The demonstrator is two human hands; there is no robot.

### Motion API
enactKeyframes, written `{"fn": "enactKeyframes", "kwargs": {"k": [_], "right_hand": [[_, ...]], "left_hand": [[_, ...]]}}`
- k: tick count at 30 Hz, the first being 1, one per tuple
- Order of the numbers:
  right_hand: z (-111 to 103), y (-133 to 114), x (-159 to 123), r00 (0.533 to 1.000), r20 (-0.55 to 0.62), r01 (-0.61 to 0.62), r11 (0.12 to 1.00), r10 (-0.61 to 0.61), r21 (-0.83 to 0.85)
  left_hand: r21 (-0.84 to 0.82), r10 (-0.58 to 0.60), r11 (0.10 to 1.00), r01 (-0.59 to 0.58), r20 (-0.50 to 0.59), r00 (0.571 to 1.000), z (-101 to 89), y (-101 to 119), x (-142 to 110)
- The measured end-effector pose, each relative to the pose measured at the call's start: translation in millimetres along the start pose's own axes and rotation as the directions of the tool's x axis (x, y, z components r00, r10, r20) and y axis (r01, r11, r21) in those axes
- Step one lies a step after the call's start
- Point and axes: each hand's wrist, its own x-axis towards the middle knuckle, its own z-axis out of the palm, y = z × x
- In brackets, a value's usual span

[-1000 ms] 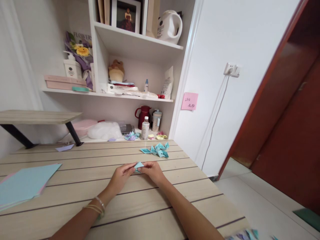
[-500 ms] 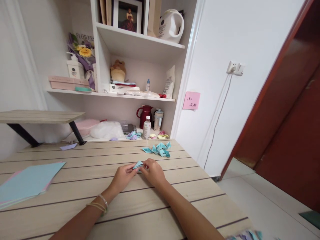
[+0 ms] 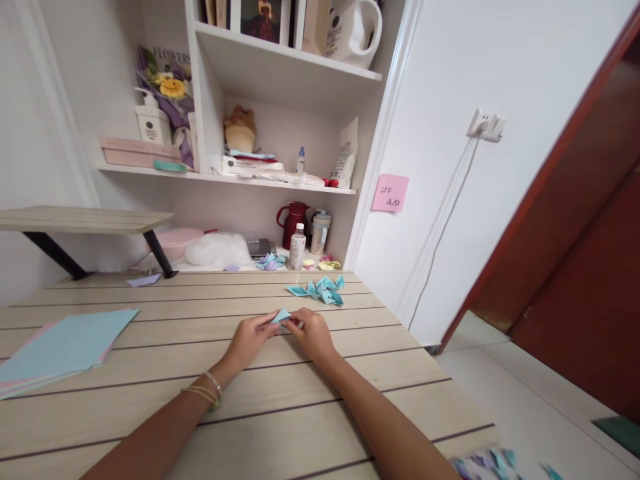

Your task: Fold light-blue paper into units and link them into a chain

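A small folded light-blue paper piece (image 3: 281, 315) sits pinched between both hands just above the wooden table (image 3: 300, 413). My left hand (image 3: 249, 341) grips its left side with closed fingers; thin bracelets circle that wrist. My right hand (image 3: 312, 332) presses its right side with fingers curled. A little beyond the hands lies a cluster of several finished blue folded pieces (image 3: 320, 291).
A stack of blue and pink paper sheets (image 3: 60, 347) lies at the table's left. A low wooden riser (image 3: 80, 220) stands at the back left. Shelves behind hold a red jug (image 3: 293, 221), bottles and boxes. More folded pieces (image 3: 487, 461) show at the bottom right. An open door is on the right.
The hands keep pinching the blue piece, with the fingers shifting slightly on it. The camera has tilted a little, so everything sits slightly higher and to the right in view.
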Motion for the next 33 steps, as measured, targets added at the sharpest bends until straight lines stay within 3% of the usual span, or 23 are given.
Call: {"fn": "enactKeyframes", "kwargs": {"k": [5, 8, 11, 14, 16, 19, 23, 33], "right_hand": [[2.5, -3.7, 0.0, 0.996, -0.007, -0.092, 0.983, 0.094, 0.157], [5.3, -4.9, 0.6, 0.98, 0.031, -0.195, 0.915, 0.197, 0.352], [8.8, -5.2, 1.3, 0.937, 0.141, -0.337, 0.723, 0.32, 0.603], [10.8, -6.0, 1.6, 0.879, 0.25, -0.441, 0.493, 0.406, 0.75], [10.8, -6.5, 1.4, 0.855, 0.329, -0.482, 0.381, 0.401, 0.789], [9.5, -6.6, 0.9, 0.842, 0.412, -0.515, 0.29, 0.348, 0.807], [6.8, -6.1, 0.6, 0.831, 0.412, -0.533, 0.321, 0.374, 0.783], [3.2, -11.7, 1.2, 0.792, 0.332, -0.562, 0.402, 0.512, 0.723]], "left_hand": [[0.231, 0.116, 0.968, -0.097, -0.072, 0.991, -2.0, 12.3, -1.9], [0.348, 0.157, 0.93, -0.115, -0.096, 0.983, -2.4, 15.1, -2.7], [0.472, 0.248, 0.859, -0.197, -0.048, 0.968, -1.2, 13.7, -3.7], [0.538, 0.329, 0.794, -0.283, 0.011, 0.944, 1.7, 13.0, -5.5], [0.525, 0.324, 0.795, -0.306, 0.06, 0.944, 3.6, 13.5, -6.8], [0.469, 0.259, 0.837, -0.282, 0.114, 0.959, 4.2, 14.2, -7.5], [0.437, 0.25, 0.852, -0.29, 0.149, 0.957, 1.7, 13.6, -6.3], [0.562, 0.316, 0.734, -0.381, 0.215, 0.924, -0.8, 5.3, -3.7]]}}
